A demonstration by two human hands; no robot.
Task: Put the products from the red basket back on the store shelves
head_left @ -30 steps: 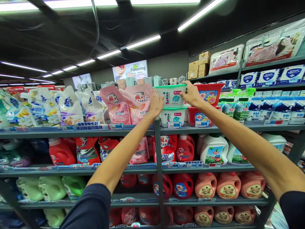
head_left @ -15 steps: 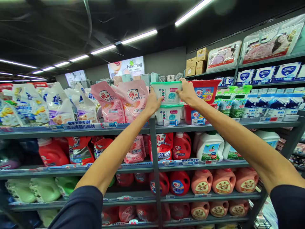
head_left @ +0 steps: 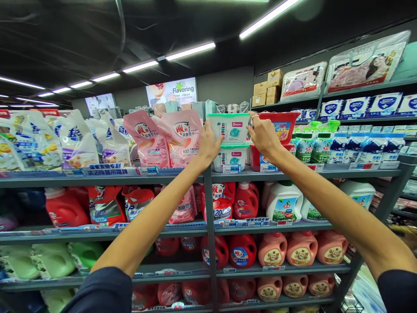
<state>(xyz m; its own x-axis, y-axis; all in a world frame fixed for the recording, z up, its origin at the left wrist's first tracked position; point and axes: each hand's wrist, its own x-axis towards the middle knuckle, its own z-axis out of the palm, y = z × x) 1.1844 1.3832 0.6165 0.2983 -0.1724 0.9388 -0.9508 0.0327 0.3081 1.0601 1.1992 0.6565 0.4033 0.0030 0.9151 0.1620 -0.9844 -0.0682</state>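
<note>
A white tub of laundry pods (head_left: 233,129) with a green lid sits on a matching lower tub (head_left: 230,157) on the top shelf. My left hand (head_left: 209,141) grips the upper tub's left side, thumb toward its front. At the tub's right side is my right hand (head_left: 261,132), with bent fingers at the lid's corner and the thumb by the front edge. Behind that hand, a red tub (head_left: 283,126) stands on another red one, partly hidden. Pink refill pouches (head_left: 182,134) stand just left of my left hand.
The shelf edge (head_left: 302,173) carries price tags below the tubs. White pouches (head_left: 78,139) line the left, and green-capped bottles (head_left: 321,145) the right. Lower shelves hold red detergent jugs (head_left: 243,251) and pink jugs (head_left: 302,248). A shelf post (head_left: 210,243) divides the bays.
My right hand has shifted slightly outward along the upper tub, its thumb now nearer the edge. The left hand keeps its place. The view has swung a little.
</note>
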